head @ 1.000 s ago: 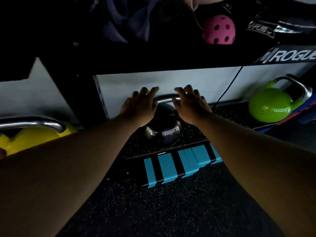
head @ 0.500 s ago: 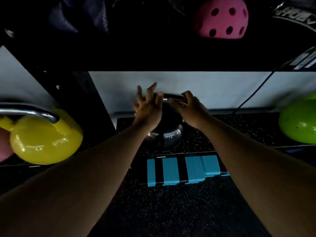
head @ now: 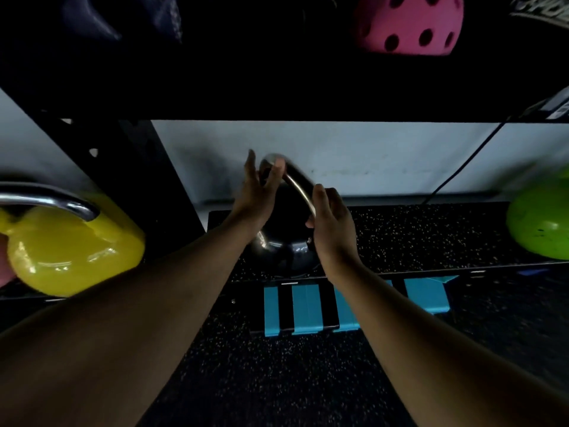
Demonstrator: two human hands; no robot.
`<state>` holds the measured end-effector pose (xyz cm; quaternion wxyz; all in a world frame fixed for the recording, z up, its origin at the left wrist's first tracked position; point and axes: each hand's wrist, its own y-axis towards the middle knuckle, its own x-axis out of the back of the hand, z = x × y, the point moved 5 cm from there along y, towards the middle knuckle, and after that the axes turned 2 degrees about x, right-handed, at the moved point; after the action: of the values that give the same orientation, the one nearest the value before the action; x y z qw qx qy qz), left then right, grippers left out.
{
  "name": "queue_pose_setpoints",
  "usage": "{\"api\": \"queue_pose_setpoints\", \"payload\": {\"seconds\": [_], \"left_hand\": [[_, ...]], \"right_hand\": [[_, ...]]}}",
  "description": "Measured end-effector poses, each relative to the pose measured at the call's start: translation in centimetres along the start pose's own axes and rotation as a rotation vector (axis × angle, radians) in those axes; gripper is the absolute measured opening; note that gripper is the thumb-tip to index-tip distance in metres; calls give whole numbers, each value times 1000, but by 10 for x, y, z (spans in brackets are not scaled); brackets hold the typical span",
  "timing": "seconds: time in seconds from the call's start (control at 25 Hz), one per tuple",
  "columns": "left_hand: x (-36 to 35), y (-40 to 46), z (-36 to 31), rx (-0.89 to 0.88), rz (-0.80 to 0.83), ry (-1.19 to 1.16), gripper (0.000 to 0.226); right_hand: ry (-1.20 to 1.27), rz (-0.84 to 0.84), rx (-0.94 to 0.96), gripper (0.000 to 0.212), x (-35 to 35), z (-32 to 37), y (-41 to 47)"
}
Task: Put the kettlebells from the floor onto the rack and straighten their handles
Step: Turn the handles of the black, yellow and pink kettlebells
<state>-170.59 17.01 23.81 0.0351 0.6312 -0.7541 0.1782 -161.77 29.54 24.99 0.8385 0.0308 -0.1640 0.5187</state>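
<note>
- Black kettlebell [head: 284, 241] sits on the rack shelf [head: 415, 232].
- Left hand [head: 255, 195], fingers straight and open, presses its silver handle [head: 297, 186] at 11 o'clock.
- Right hand [head: 331, 223] curls around the handle at 3 o'clock.

The scene is dim and underexposed; the upper shelf [head: 215, 72] is nearly black. The pale wall [head: 369, 155] is the brightest area. Glare spots shine on the yellow kettlebell [head: 70, 254]. The green kettlebell [head: 542, 223] smears with motion blur, and wide-angle distortion bends the edges.
</note>
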Motion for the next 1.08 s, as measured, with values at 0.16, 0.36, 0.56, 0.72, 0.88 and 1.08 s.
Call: {"api": "queue_pose_setpoints", "payload": {"seconds": [0.16, 0.36, 0.56, 0.72, 0.88, 1.08], "left_hand": [[-12, -11, -5, -38, -12, -145, 48], [-5, 13, -7, -42, 144, -78, 54], [-5, 16, -5, -18, 202, -160, 55], [-6, 17, -4, 2, 208, -153, 53], [-6, 16, -4, -17, 185, -105, 51], [-8, 19, 1, -22, 167, -110, 52]], "right_hand": [[150, 82, -29, 34, 0, 3, 2], [268, 192, 3, 39, -24, 10, -10], [356, 209, -101, 42, -36, 15, -12], [389, 219, -108, 43, -42, 16, -10], [424, 197, -76, 44, -49, 16, -15], [422, 186, -54, 45, -48, 12, -16]]}}
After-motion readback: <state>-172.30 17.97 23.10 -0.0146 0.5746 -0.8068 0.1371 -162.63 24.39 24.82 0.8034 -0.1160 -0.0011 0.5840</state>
